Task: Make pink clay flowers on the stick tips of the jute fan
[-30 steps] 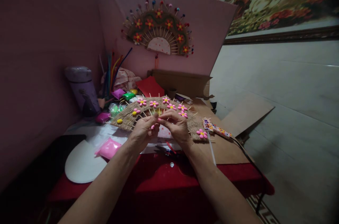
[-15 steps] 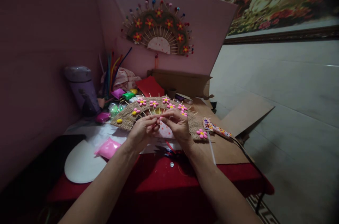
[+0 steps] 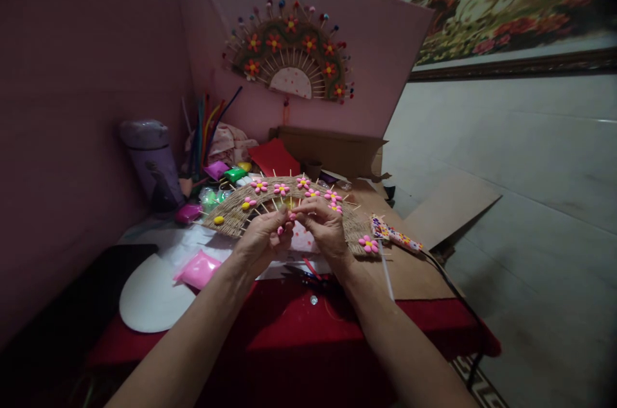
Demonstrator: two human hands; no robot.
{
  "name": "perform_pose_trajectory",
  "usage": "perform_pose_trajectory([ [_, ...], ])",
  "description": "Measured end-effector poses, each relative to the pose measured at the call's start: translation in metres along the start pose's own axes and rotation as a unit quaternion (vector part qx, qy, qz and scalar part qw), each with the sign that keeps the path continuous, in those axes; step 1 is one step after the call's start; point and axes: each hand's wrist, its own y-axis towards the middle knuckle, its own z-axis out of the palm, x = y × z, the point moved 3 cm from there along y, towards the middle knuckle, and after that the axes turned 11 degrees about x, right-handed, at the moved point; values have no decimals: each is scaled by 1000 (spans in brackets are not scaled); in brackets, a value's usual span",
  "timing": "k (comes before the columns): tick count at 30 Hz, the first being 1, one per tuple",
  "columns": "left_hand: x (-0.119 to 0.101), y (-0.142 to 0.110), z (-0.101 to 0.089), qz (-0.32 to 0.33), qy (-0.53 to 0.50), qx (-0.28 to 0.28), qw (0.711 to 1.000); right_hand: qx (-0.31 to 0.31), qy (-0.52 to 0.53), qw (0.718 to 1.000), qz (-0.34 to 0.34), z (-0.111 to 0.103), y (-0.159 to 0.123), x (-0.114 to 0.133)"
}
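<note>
Both hands meet in front of a half-round woven twine fan (image 3: 229, 212) with stick ribs. My left hand (image 3: 260, 238) is closed, its thumb and fingers pinching a small piece of pink clay (image 3: 292, 217). Another pink bit (image 3: 280, 230) shows lower among its fingers. From the other side, my right hand (image 3: 322, 225) pinches at the same clay with bent fingers. Several pink clay flowers (image 3: 369, 244) with yellow centres sit on the fan. On its left part is a lone yellow clay dot (image 3: 218, 220). My hands hide part of the fan's middle.
A pink clay packet (image 3: 198, 270) and a white half-disc (image 3: 154, 299) lie at left. Scissors (image 3: 318, 274) rest below my hands. A flower-patterned glue gun (image 3: 398, 236) with a cord lies at right on cardboard (image 3: 419, 276). A purple bottle (image 3: 153, 170) stands back left.
My left fingers straightened beside the clay, then curled in again, bringing the pink pieces back into sight. My right hand has barely moved. The fan stays where it was.
</note>
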Motion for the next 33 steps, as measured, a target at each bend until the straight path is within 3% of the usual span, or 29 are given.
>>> perform_pose_trajectory([
  [5,1,1,0,5,8,26,1000,10,47,999,19,3,0,1],
  [19,0,-1,2,9,38,9,999,43,33,998,37,5,-1,4],
  [24,1,0,2,11,66,24,997,20,39,999,27,4,-1,3],
  [33,0,-1,1,14,71,-2,997,13,-26,999,16,3,-2,0],
])
